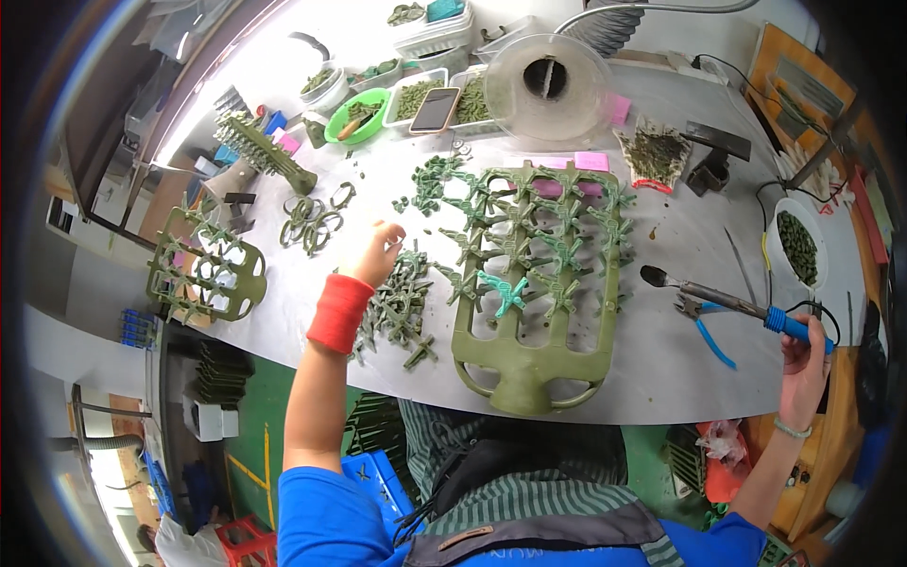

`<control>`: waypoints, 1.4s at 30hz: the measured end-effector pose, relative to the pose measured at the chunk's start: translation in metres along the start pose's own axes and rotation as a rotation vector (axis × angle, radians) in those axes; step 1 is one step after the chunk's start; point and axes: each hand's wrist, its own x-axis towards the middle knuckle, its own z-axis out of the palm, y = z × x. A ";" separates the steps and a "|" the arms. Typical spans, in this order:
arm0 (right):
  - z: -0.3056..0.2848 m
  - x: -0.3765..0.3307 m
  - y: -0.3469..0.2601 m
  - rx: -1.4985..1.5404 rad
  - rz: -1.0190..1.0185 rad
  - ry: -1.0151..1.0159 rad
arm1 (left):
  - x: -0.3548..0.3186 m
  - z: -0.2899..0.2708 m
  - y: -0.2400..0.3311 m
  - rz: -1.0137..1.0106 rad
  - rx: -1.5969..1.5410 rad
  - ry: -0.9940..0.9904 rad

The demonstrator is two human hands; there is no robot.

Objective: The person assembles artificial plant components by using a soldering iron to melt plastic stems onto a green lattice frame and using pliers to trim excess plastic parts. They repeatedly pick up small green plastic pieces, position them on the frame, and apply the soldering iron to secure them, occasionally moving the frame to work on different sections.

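Observation:
My left hand (pixel 375 250), with a red wristband (pixel 339 312) on the wrist, reaches over a pile of small green plastic figures (pixel 399 312), fingers curled; whether it holds a piece is hidden. My right hand (pixel 806 354) grips the blue handle of a soldering iron (pixel 718 298) whose dark tip points left over the table. Between the hands lies a large olive plastic rack (pixel 529 364) carrying several green bird-shaped figures, one of them teal (pixel 504 291).
A second olive rack (pixel 203 269) lies at the left table edge, a toothed green part (pixel 265 151) behind it. Trays and a green bowl (pixel 359 115) of parts, a phone (pixel 435 110), a clear spool (pixel 546 85), a white bowl (pixel 795 248) and blue pliers (pixel 709 335) surround the work.

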 end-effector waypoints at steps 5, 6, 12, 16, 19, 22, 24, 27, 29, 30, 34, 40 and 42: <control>0.002 -0.009 -0.009 -0.012 0.007 -0.005 | -0.018 0.028 -0.019 0.020 0.207 0.077; 0.002 -0.011 -0.010 -0.007 0.014 0.002 | -0.020 0.032 -0.021 -0.018 0.212 0.044; 0.004 -0.017 -0.013 -0.023 0.018 -0.002 | -0.015 0.018 -0.012 0.089 0.338 0.278; 0.008 -0.024 -0.015 -0.002 -0.028 0.007 | -0.001 -0.022 0.056 0.289 0.191 0.431; 0.013 -0.027 -0.017 -0.010 -0.030 -0.080 | 0.002 -0.021 0.135 0.452 0.038 0.339; 0.019 -0.029 -0.014 -0.028 -0.038 -0.081 | 0.007 -0.007 0.198 0.696 -0.024 0.232; 0.021 -0.028 -0.012 -0.033 -0.035 -0.081 | 0.014 0.003 0.224 0.760 -0.024 0.155; 0.023 -0.025 -0.007 -0.008 -0.012 -0.159 | 0.025 0.015 0.241 0.804 0.004 0.131; 0.026 -0.022 -0.003 0.005 -0.003 -0.155 | 0.029 0.021 0.245 0.821 0.039 0.124; 0.027 -0.021 -0.001 0.015 0.011 -0.157 | 0.031 0.023 0.246 0.828 0.038 0.119; 0.031 -0.016 0.007 0.042 0.035 -0.198 | 0.036 0.029 0.246 0.850 0.049 0.096; 0.034 -0.010 0.017 0.099 0.060 -0.224 | 0.038 0.036 0.248 0.843 0.067 0.035; 0.035 -0.009 0.018 0.105 0.063 -0.224 | 0.039 0.036 0.249 0.850 0.060 0.031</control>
